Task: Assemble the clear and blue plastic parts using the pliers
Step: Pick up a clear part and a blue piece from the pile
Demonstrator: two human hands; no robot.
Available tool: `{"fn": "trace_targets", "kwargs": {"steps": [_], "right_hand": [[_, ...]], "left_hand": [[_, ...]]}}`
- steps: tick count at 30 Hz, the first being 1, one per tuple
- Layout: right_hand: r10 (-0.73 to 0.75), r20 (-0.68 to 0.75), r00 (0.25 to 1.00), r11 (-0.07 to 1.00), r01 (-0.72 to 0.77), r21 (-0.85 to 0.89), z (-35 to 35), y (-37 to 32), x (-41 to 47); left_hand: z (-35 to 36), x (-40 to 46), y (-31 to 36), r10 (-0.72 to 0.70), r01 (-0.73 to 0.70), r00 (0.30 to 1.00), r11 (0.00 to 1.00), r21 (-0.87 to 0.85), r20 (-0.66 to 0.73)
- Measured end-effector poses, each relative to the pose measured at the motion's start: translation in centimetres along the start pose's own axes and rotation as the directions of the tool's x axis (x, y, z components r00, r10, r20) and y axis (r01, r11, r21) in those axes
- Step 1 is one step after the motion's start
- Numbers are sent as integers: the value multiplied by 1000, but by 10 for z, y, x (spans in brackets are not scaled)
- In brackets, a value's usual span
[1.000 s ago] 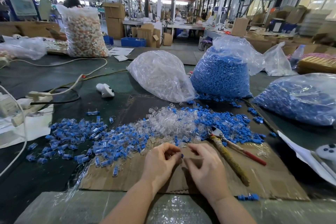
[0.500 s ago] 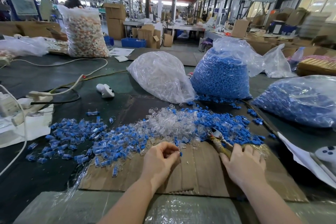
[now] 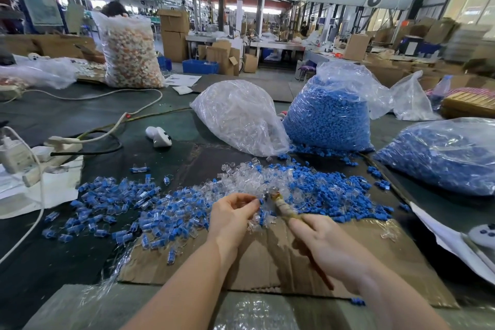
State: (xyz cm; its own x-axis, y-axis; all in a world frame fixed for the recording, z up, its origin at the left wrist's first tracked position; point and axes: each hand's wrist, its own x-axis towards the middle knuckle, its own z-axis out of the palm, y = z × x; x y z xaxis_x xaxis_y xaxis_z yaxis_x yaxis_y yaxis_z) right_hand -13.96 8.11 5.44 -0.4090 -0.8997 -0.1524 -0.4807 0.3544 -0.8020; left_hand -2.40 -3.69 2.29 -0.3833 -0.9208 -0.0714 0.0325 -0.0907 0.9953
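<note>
Since the earlier frame the right hand (image 3: 329, 246) lifted the pliers (image 3: 284, 207) off the cardboard sheet (image 3: 375, 257), fingers curled round the handles, nose raised to the left hand (image 3: 233, 213). Left fingers pinched a small blue part (image 3: 260, 201) over the sheet's far edge; loose clear and blue parts (image 3: 257, 179) lay along that edge.

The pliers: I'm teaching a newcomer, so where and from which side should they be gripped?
Grip the pliers by the tape-wrapped handles, coming from the near side as the right hand does: their nose points away, toward the part the left hand pinches.
</note>
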Motion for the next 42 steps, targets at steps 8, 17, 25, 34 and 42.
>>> {"fn": "trace_targets", "kwargs": {"steps": [8, 17, 25, 34, 42], "right_hand": [[105, 237, 966, 989, -126, 72, 6, -6, -2], [90, 308, 947, 975, -146, 164, 5, -13, -1], [97, 326, 940, 975, -156, 160, 5, -17, -3], [60, 209, 976, 998, -60, -7, 8, -22, -7], [-13, 136, 991, 1000, 13, -3, 13, -20, -12]], "left_hand": [[-8, 5, -5, -119, 115, 990, 992, -54, -76], [-11, 6, -2, -142, 135, 984, 989, -63, -111], [-11, 3, 1, -203, 195, 975, 977, -86, -88], [-6, 1, -1, -186, 173, 977, 978, -118, -108], [-4, -1, -2, -152, 141, 980, 986, -91, -130]]}}
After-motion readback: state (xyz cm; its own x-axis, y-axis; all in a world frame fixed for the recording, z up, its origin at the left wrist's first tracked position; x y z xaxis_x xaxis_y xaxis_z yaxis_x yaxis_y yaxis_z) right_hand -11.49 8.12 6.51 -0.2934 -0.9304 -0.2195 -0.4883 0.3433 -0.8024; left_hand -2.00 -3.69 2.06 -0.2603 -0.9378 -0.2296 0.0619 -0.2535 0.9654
